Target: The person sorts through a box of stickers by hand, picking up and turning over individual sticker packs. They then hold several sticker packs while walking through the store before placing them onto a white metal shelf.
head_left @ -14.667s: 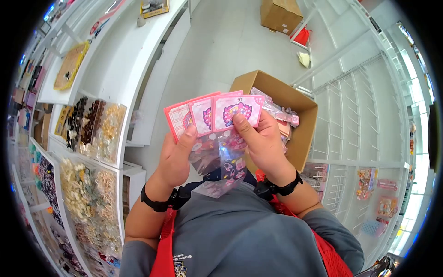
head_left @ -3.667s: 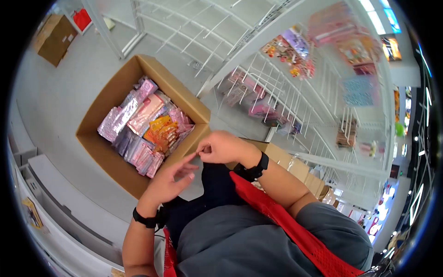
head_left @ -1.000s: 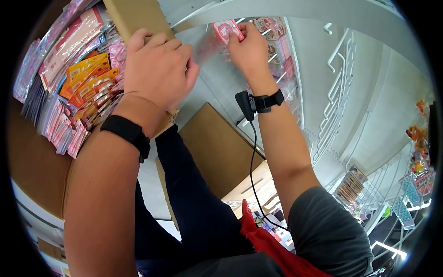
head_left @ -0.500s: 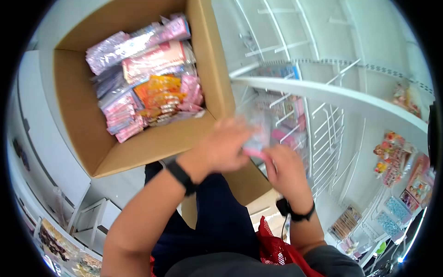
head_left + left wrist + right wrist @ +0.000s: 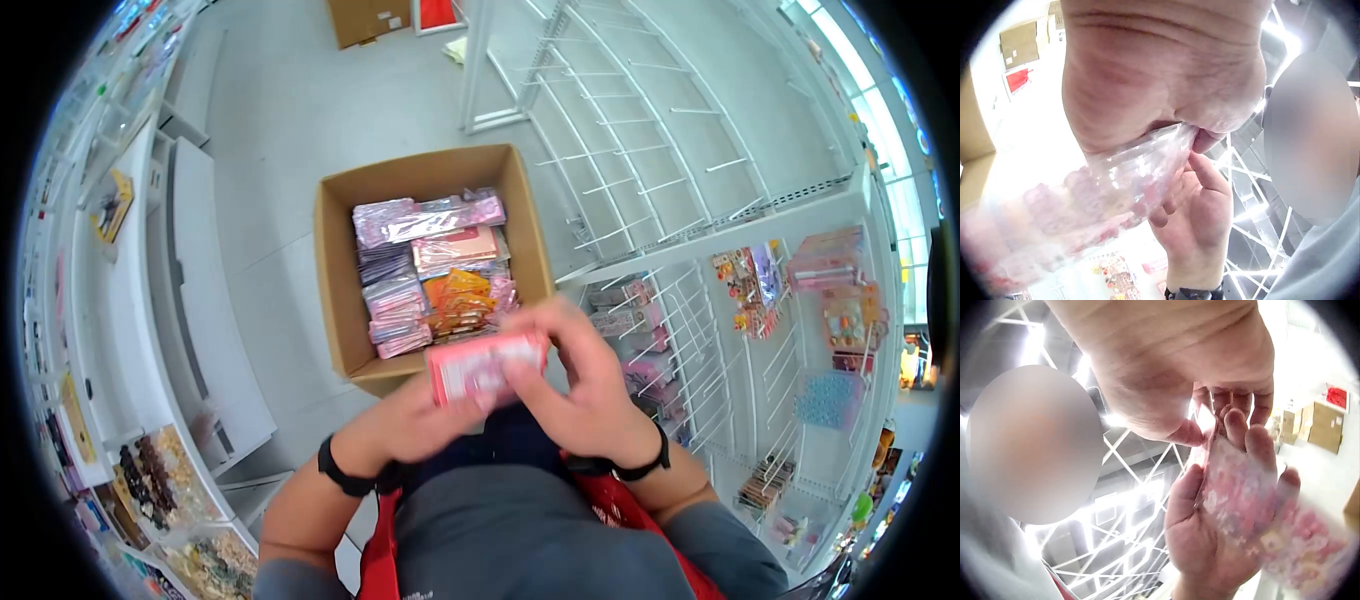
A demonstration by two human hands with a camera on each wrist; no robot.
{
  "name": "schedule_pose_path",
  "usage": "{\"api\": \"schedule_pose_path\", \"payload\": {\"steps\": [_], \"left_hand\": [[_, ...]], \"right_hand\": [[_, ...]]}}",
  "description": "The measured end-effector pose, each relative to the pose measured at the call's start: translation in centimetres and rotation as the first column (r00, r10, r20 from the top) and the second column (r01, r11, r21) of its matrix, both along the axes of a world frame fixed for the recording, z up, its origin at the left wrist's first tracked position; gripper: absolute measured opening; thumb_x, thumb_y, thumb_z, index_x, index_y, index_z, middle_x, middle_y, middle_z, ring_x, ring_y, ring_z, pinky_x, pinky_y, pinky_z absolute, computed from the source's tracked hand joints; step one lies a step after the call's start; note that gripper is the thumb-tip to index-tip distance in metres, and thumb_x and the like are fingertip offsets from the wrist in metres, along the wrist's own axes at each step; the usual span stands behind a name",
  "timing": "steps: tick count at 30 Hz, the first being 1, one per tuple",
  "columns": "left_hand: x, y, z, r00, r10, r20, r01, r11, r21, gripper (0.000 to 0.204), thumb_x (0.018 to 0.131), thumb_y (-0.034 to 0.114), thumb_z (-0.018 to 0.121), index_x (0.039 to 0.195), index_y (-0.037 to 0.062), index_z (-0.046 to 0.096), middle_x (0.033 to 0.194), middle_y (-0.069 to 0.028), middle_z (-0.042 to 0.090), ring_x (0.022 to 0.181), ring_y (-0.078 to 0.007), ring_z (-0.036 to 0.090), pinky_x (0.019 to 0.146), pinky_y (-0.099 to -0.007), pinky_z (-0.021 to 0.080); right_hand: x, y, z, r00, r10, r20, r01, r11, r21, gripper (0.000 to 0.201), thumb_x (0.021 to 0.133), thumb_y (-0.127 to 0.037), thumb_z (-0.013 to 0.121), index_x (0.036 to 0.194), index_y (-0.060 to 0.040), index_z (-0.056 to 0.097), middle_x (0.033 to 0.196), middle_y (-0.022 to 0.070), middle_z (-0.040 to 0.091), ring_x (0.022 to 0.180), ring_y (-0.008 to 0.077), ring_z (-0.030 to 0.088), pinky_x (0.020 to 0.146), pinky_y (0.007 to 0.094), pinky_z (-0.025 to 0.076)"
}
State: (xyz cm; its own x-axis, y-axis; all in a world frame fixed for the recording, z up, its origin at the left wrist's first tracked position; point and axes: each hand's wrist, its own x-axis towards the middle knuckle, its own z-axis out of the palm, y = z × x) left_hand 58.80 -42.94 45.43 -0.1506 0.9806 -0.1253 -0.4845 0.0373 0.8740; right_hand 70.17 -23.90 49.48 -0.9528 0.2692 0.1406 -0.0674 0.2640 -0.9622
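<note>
Both hands hold a pink sticker packet [image 5: 487, 365] in front of my chest. My left hand [image 5: 420, 415] supports it from below, with fingers curled round its lower edge. My right hand [image 5: 580, 390] grips its right side, thumb on the front. In the left wrist view the clear plastic sleeve of the packet [image 5: 1116, 194] sticks out under my left palm, with the right hand [image 5: 1200, 219] beside it. The right wrist view shows the packet [image 5: 1241, 494] lying across the left hand's fingers [image 5: 1254, 444].
An open cardboard box [image 5: 340, 260] stands on the floor just beyond my hands, filled with pink, purple and orange packets [image 5: 430, 265]. A white hook rack [image 5: 700, 300] with hanging goods [image 5: 830, 290] is at the right. White shelves [image 5: 190, 280] run along the left.
The hands have come back from the hook rack to my chest with the pink packet. The view has swung so the box now lies straight ahead.
</note>
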Motion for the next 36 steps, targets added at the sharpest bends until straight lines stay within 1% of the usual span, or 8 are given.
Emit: {"api": "schedule_pose_path", "payload": {"steps": [4,9,12,18,21,26,32,36], "left_hand": [[-1.6,-5.1,4.2,0.987,0.144,-0.075,-0.143,0.989,0.018,0.045,0.113,0.022,0.051,0.153,0.0015,0.048,0.142,-0.0072,0.060,0.130,-0.0163,0.057,0.110,-0.0349,0.048],[-2.1,-11.2,7.1,0.942,0.311,-0.126,-0.315,0.949,-0.016,0.042,0.113,0.022,0.053,0.150,0.0025,0.052,0.140,-0.0066,0.062,0.129,-0.0163,0.058,0.110,-0.0350,0.048],[-2.7,-15.3,6.1,0.889,0.376,0.261,-0.414,0.903,0.113,0.043,0.112,0.022,0.053,0.150,0.0015,0.051,0.141,-0.0091,0.063,0.129,-0.0192,0.060,0.111,-0.0377,0.048],[-2.5,-20.5,8.0,0.850,0.527,0.009,-0.525,0.847,0.086,0.048,0.113,0.026,0.049,0.153,0.0003,0.046,0.143,-0.0128,0.062,0.131,-0.0222,0.061,0.112,-0.0419,0.048],[-3.0,-22.9,7.7,0.808,0.505,0.303,-0.563,0.813,0.149,0.044,0.114,0.026,0.048,0.150,0.0006,0.051,0.141,-0.0104,0.064,0.129,-0.0197,0.062,0.111,-0.0393,0.048],[-4.3,-25.4,8.0,0.768,0.627,0.128,-0.640,0.752,0.156,0.039,0.114,0.024,0.050,0.145,0.0004,0.057,0.137,-0.0085,0.066,0.125,-0.0169,0.063,0.107,-0.0364,0.050],[-3.3,-25.7,9.2,0.539,0.819,-0.199,-0.804,0.570,0.170,0.039,0.111,0.022,0.060,0.144,0.0011,0.057,0.131,-0.0063,0.069,0.120,-0.0135,0.064,0.104,-0.0340,0.052],[-1.4,-24.2,10.2,0.541,0.824,-0.168,-0.805,0.565,0.181,0.043,0.108,0.021,0.065,0.145,0.0007,0.056,0.130,-0.0057,0.070,0.119,-0.0137,0.064,0.104,-0.0340,0.053]], "right_hand": [[-2.5,-6.3,4.0,0.994,0.049,0.101,-0.004,0.915,-0.403,0.049,0.099,-0.008,0.074,0.143,-0.0004,0.054,0.130,0.0071,0.065,0.123,0.0144,0.061,0.108,0.0330,0.048],[-4.9,-11.2,5.7,0.977,0.194,0.091,-0.141,0.901,-0.409,0.034,0.103,-0.019,0.072,0.130,0.0007,0.065,0.119,0.0061,0.068,0.109,0.0109,0.064,0.094,0.0295,0.055],[-6.1,-14.6,6.9,0.975,0.219,0.045,-0.182,0.895,-0.407,0.029,0.105,-0.020,0.070,0.125,0.0009,0.068,0.119,0.0054,0.070,0.106,0.0093,0.065,0.092,0.0287,0.056],[-7.3,-20.0,9.2,0.968,0.239,0.079,-0.190,0.900,-0.392,0.029,0.107,-0.023,0.069,0.124,0.0009,0.069,0.111,0.0038,0.074,0.100,0.0076,0.066,0.089,0.0281,0.057],[-7.8,-21.6,10.2,0.984,0.114,0.134,-0.065,0.944,-0.323,0.028,0.107,-0.025,0.069,0.121,-0.0002,0.070,0.106,0.0025,0.075,0.092,0.0061,0.066,0.082,0.0265,0.056],[-8.7,-19.3,9.4,0.994,-0.076,-0.080,0.037,0.910,-0.413,0.023,0.106,-0.024,0.071,0.117,-0.0031,0.070,0.102,0.0009,0.074,0.084,0.0045,0.065,0.074,0.0237,0.052],[-4.2,-18.8,14.2,0.895,0.442,0.058,-0.383,0.830,-0.406,0.028,0.101,-0.014,0.074,0.124,0.0011,0.068,0.109,0.0045,0.075,0.098,0.0094,0.068,0.086,0.0283,0.055],[-5.0,-22.3,13.7,0.902,0.430,-0.028,-0.419,0.861,-0.287,0.024,0.101,-0.013,0.074,0.120,0.0013,0.069,0.101,0.0010,0.073,0.090,0.0049,0.064,0.080,0.0250,0.054]]}}
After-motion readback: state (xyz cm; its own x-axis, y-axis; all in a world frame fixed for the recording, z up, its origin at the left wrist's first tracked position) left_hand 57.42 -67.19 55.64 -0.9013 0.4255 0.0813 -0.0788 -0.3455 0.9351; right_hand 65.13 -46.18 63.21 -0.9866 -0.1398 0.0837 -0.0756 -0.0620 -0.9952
